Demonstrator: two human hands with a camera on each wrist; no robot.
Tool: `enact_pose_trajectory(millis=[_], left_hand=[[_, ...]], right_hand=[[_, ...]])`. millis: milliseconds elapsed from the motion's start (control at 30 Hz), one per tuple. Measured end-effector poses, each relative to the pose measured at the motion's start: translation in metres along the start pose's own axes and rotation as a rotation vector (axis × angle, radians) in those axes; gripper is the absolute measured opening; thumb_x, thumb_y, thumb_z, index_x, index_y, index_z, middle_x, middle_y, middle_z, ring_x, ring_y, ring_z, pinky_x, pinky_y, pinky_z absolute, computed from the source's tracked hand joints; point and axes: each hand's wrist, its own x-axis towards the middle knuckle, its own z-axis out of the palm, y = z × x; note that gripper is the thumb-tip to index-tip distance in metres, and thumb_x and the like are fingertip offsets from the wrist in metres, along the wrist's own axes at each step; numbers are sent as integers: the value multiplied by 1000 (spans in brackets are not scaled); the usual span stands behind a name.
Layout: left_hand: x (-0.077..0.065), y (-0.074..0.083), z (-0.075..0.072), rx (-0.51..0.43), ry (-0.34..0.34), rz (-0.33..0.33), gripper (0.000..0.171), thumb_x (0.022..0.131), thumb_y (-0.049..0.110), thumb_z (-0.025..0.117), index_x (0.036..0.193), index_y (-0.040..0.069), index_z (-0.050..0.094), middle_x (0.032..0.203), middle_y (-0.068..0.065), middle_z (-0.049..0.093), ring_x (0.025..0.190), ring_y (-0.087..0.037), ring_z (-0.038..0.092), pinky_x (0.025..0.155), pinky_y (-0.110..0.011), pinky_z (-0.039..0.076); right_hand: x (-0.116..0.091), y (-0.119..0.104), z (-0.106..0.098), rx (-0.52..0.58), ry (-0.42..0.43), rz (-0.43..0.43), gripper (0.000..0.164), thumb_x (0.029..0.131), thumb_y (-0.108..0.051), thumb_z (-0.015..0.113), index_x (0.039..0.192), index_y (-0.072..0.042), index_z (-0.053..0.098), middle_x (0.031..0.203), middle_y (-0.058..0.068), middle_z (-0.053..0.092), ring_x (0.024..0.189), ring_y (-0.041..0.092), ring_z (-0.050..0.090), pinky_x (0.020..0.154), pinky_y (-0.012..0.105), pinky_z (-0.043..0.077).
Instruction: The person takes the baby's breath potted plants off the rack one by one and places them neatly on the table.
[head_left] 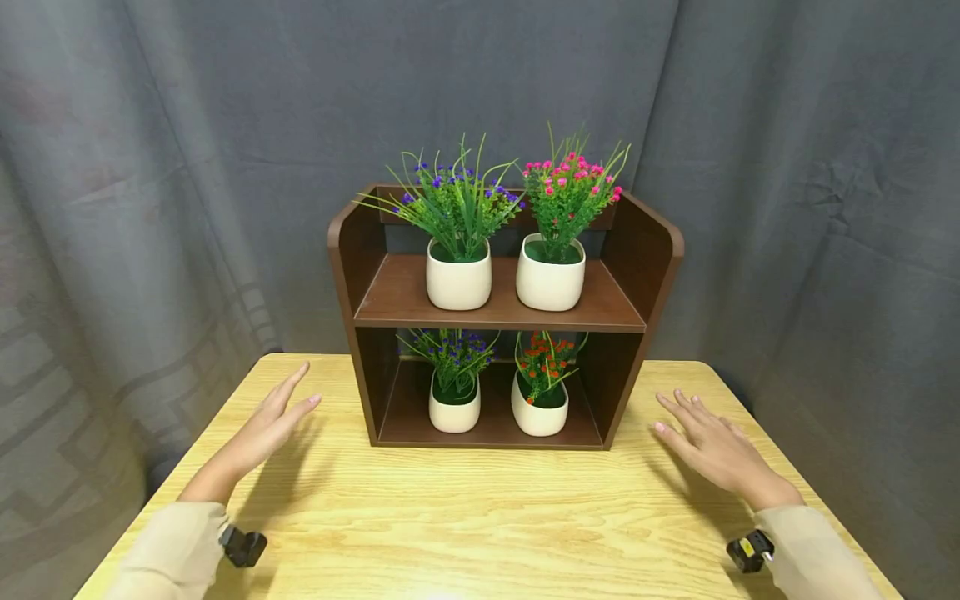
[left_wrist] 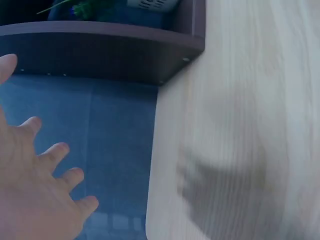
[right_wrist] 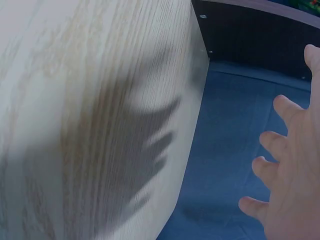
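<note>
Grey curtains (head_left: 495,75) back a pale wooden table (head_left: 480,508) where the empty, fingers-spread left hand (head_left: 270,422), lower left, and right hand (head_left: 712,446), lower right, seemingly poised, flank the central dark-brown two-tier wooden shelf (head_left: 501,322), any grasp needing inward reach.

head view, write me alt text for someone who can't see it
A brown shelf on a wood-grain table holds four flowering plants in white pots, two per level. The left hand and right hand hover on either side, touching nothing.
</note>
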Motion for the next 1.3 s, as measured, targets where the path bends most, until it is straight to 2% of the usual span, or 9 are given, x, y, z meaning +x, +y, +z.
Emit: enact_pose_trajectory(millis=[133,367,600,867,1000,1133,1233,1300], left_hand=[[4,6,0,-137,-11,-5,74,107,43,42,162,17,0,164,-23,-1,146,-51,-2,104,-79,12],[8,18,0,-258,-9,-5,70,108,40,40,162,24,-1,165,-20,4,147,-50,6,103,-79,12],[15,28,4,-298,26,7,71,107,40,46,163,24,5,163,-19,16,145,-48,17,106,-76,15],[26,44,11,-306,108,34,72,104,46,52,162,29,13,160,-13,29,137,-42,36,107,-70,24],[29,52,13,-312,181,54,69,103,43,54,161,26,21,157,-11,37,127,-27,50,108,-58,35],[32,60,16,-315,248,68,65,102,40,57,159,22,30,151,-11,46,108,-6,60,99,-34,48],[36,66,18,-356,291,96,63,102,37,60,156,18,36,147,-14,50,102,-4,62,91,-24,51],[40,72,18,-396,326,113,61,101,35,62,154,16,40,143,-15,51,99,-5,62,88,-23,53]], right_hand=[[-1,-1,1,27,0,-7,64,106,-50,39,160,-17,27,160,25,21,142,54,21,100,79,14],[0,-4,1,46,7,-18,62,106,-49,39,160,-19,28,161,22,23,142,52,23,95,81,18],[-1,-7,-2,71,24,-42,60,107,-45,40,159,-16,31,160,23,25,142,52,24,94,83,18],[-2,-10,-3,90,29,-58,58,108,-44,39,159,-17,30,160,22,25,142,52,24,92,84,18],[-2,-12,-3,96,36,-73,57,108,-43,40,158,-15,32,160,23,25,142,51,25,92,84,19],[-3,-15,-4,106,34,-84,56,108,-41,41,157,-13,34,159,23,26,141,51,26,92,84,19],[-2,-17,-4,108,34,-87,56,108,-40,41,157,-13,34,159,23,26,141,51,27,93,83,20],[-1,-19,-4,111,35,-95,55,108,-39,42,157,-13,34,159,23,27,141,50,27,94,82,21]])
